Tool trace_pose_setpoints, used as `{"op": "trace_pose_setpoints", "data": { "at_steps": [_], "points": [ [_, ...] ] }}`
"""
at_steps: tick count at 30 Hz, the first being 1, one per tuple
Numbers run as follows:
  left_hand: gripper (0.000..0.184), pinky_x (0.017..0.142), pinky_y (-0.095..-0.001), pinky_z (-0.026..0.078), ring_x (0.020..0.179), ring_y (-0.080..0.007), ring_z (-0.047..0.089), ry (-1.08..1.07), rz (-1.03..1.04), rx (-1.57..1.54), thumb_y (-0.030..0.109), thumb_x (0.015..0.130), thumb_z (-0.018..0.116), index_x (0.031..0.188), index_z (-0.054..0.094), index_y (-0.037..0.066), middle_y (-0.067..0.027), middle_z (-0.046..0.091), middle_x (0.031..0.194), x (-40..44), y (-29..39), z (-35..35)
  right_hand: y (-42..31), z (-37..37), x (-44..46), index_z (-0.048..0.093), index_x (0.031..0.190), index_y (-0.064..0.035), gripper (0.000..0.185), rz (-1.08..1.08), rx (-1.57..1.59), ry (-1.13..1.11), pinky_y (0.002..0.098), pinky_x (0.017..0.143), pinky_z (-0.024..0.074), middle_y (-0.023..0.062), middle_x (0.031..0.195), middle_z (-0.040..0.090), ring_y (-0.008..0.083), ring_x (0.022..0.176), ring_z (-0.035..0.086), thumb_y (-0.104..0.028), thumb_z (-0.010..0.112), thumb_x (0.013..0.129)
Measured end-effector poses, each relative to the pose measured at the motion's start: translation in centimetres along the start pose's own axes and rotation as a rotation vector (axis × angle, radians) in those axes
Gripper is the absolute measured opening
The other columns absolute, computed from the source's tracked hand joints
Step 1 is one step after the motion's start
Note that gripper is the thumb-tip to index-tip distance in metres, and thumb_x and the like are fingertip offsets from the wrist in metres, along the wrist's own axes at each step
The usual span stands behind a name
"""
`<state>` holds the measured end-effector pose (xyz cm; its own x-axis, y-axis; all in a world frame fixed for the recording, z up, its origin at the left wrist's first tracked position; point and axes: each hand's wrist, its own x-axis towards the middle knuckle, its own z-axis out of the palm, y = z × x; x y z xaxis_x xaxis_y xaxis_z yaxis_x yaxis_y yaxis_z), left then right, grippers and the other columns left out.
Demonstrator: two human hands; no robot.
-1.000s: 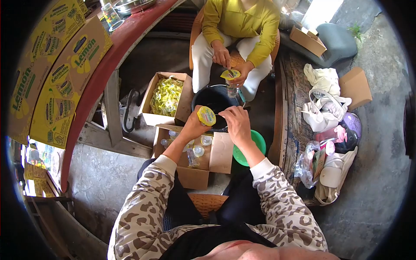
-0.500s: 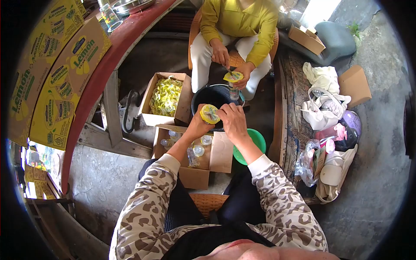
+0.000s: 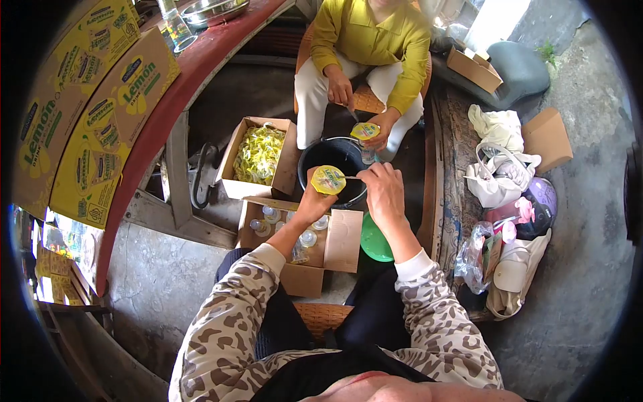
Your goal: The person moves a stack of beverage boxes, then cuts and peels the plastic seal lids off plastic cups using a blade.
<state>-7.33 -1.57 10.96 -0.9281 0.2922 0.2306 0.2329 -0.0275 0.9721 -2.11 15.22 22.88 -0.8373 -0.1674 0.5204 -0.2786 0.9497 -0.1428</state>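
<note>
My left hand (image 3: 319,201) is wrapped round a drink cup with a yellow lemon-print lid film (image 3: 329,179), holding it over the front of a black bucket (image 3: 311,153). Pinched in my right hand (image 3: 383,191) is a thin knife (image 3: 351,177), its tip at the right edge of the lid. Below my wrists an open cardboard box (image 3: 299,281) contains several clear cups (image 3: 308,238). Across the bucket, a co-worker's hand (image 3: 385,127) holds a similar yellow-lidded cup (image 3: 365,131), and the other hand (image 3: 340,90) has a thin blade against that lid.
Left of the bucket stands a carton (image 3: 289,144) full of yellow wrappers or lids (image 3: 260,155). A green basin (image 3: 376,241) sits beneath my right forearm. Lemon drink cartons (image 3: 114,147) line the red-edged table on the left. Bags (image 3: 499,177) lie on the bench at right.
My right hand has drawn away to the right from the lid, and the knife between its fingers now shows. The cup stays in my left hand. The co-worker's cup has shifted slightly lower.
</note>
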Motion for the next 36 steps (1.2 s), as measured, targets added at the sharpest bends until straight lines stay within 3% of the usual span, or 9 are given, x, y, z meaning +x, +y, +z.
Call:
{"op": "trace_pose_setpoints", "data": {
  "at_steps": [4, 6, 7, 10, 18, 36],
  "points": [
    [0.063, 0.100, -0.0339, 0.041, 0.114, -0.0221, 0.050, 0.011, 0.019, -0.008, -0.004, 0.075, 0.063, 0.131, 0.034, 0.000, -0.0119, 0.046, 0.119, -0.6, -0.1, 1.0, -0.7, 0.2, -0.4, 0.070, 0.089, -0.0106, 0.015, 0.016, 0.074, 0.021, 0.0366, 0.073, 0.0417, 0.0038, 0.082, 0.057, 0.0238, 0.083, 0.054, -0.002, 0.063, 0.078],
    [0.069, 0.101, -0.0363, 0.042, 0.116, -0.0298, 0.052, 0.023, 0.106, 0.122, -0.002, 0.074, 0.063, 0.133, 0.029, 0.000, -0.0174, 0.046, 0.121, -1.0, -0.8, 1.5, -1.0, 0.5, -0.4, 0.070, 0.089, -0.0101, 0.016, 0.016, 0.085, 0.018, 0.0368, 0.073, 0.0420, 0.0042, 0.082, 0.057, 0.0239, 0.082, 0.054, -0.001, 0.063, 0.078],
    [0.069, 0.104, -0.0378, 0.038, 0.119, -0.0332, 0.048, 0.012, 0.126, 0.095, -0.003, 0.073, 0.063, 0.133, 0.029, -0.001, -0.0190, 0.040, 0.125, -1.0, -2.1, 1.8, -1.1, 0.6, -0.4, 0.069, 0.090, -0.0092, 0.019, 0.007, 0.082, 0.003, 0.0368, 0.073, 0.0419, 0.0042, 0.083, 0.057, 0.0236, 0.084, 0.055, 0.000, 0.063, 0.075],
    [0.070, 0.106, -0.0391, 0.036, 0.121, -0.0356, 0.045, 0.021, 0.155, 0.092, -0.005, 0.072, 0.062, 0.134, 0.029, -0.003, -0.0194, 0.035, 0.127, -1.2, -2.1, 2.2, -1.5, 1.0, -0.3, 0.069, 0.089, -0.0078, 0.020, -0.004, 0.077, -0.012, 0.0368, 0.074, 0.0418, 0.0047, 0.084, 0.056, 0.0233, 0.085, 0.055, -0.001, 0.063, 0.072],
    [0.071, 0.105, -0.0402, 0.036, 0.122, -0.0368, 0.042, 0.048, 0.180, 0.127, -0.006, 0.071, 0.062, 0.134, 0.030, -0.003, -0.0200, 0.033, 0.129, -1.3, -2.0, 2.6, -2.3, 2.0, 0.0, 0.068, 0.082, -0.0075, 0.010, -0.004, -0.064, -0.068, 0.0363, 0.073, 0.0402, 0.0053, 0.082, 0.055, 0.0226, 0.085, 0.053, -0.012, 0.063, 0.075],
    [0.067, 0.100, -0.0393, 0.041, 0.115, -0.0329, 0.049, 0.095, 0.092, 0.034, -0.003, 0.078, 0.064, 0.133, 0.026, -0.002, -0.0182, 0.041, 0.123, -0.5, -1.2, 3.2, -2.1, 3.3, 0.0, 0.069, 0.080, -0.0068, 0.010, 0.017, -0.150, -0.150, 0.0355, 0.074, 0.0396, 0.0064, 0.083, 0.056, 0.0219, 0.089, 0.053, -0.013, 0.063, 0.075]
  ]
}}
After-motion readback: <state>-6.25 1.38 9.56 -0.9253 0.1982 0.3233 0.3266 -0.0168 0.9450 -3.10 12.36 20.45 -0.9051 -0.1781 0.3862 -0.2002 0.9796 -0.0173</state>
